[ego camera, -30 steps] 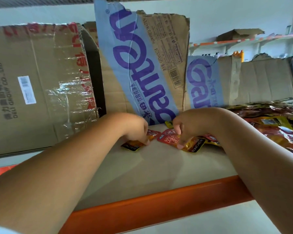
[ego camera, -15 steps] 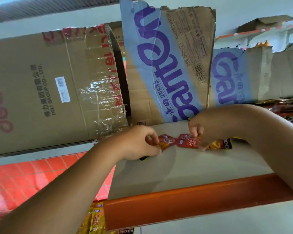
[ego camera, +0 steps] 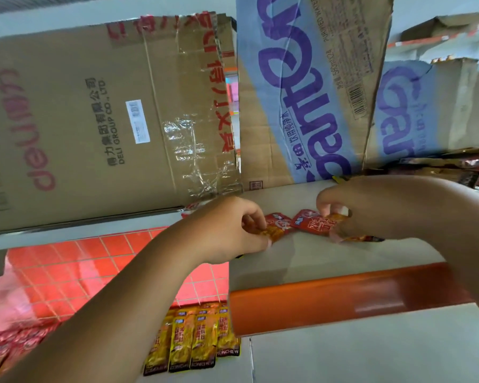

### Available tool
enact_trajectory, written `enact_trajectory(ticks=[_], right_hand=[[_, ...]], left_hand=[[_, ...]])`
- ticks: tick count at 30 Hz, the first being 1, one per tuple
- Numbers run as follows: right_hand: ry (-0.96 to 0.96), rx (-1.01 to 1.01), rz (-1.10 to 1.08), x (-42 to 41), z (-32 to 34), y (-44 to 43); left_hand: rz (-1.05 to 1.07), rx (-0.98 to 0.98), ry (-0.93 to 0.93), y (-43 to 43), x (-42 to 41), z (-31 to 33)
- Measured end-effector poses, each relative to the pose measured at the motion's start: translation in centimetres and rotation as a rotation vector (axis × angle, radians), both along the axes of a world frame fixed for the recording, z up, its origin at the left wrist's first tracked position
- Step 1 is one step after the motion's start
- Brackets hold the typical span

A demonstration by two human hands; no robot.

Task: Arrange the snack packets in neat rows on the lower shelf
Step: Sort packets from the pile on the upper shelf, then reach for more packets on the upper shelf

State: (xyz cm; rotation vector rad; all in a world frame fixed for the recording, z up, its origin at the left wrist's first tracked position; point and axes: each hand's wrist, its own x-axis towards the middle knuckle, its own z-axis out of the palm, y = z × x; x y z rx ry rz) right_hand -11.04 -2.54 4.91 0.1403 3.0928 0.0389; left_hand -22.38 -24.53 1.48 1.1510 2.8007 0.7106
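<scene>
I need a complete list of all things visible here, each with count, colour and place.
deli box: one, brown cardboard, upper left.
water cartons: two, brown with blue bands, behind the shelf.
red packets: two, red, on the shelf between the hands.
packet pile: count unclear, red and yellow, far right.
yellow packets: about four, side by side, bottom centre.
shelf: one, pale grey with orange front beam, centre.
floor tiles: many, red, lower left.
left hand: one, pinches the left red packet.
right hand: one, pinches the right red packet.
</scene>
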Motion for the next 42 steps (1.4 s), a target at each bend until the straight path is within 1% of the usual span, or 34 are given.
enact_trajectory(ticks=[6,9,13,16,19,21,24,27,31,34,38,42], right_hand=[[0.112,-0.089,-0.007,0.9,-0.5,-6.7],[0.155,-0.110,-0.027,0.4,-1.1,-10.7],[0.149,-0.112,-0.047,-1.0,-1.5,-17.1],[0.123,-0.090,-0.059,-2.6,-2.5,-22.7],[0.089,-0.152,-0.053,-4.2,-4.9,-27.8],[0.084,-0.241,-0.070,-5.3,-7.5,-30.4],[0.113,-0.395,-0.108,-6.6,-12.4,-32.7],[0.169,-0.554,-0.146,-7.9,-18.5,-34.5],[0.225,-0.605,-0.186,-9.6,-27.6,-37.3],[0.203,-0.733,-0.249,-10.2,-33.5,-39.0],[0.126,-0.687,-0.266,-9.8,-37.1,-40.0],[0.077,-0.627,-0.264,-9.9,-37.9,-39.9]], left_hand=[[0.008,0.225,-0.087,-7.2,0.0,-1.7],[0.005,0.289,-0.061,-10.9,-0.2,-3.0],[-0.018,0.383,-0.063,-16.7,-1.7,-5.6],[0.016,0.409,-0.032,-21.9,-3.4,-8.1],[0.074,0.448,-0.061,-26.5,-4.6,-11.1],[0.108,0.466,-0.109,-29.4,-5.1,-13.5],[0.193,0.414,-0.069,-32.5,-5.8,-17.6],[0.303,0.431,-0.053,-34.5,-5.7,-22.3],[0.420,0.454,-0.066,-36.4,-6.3,-28.9],[0.475,0.391,-0.026,-37.0,-7.2,-32.8],[0.614,0.252,0.038,-36.7,-8.6,-35.0],[0.638,0.103,0.110,-35.3,-10.3,-35.2]])
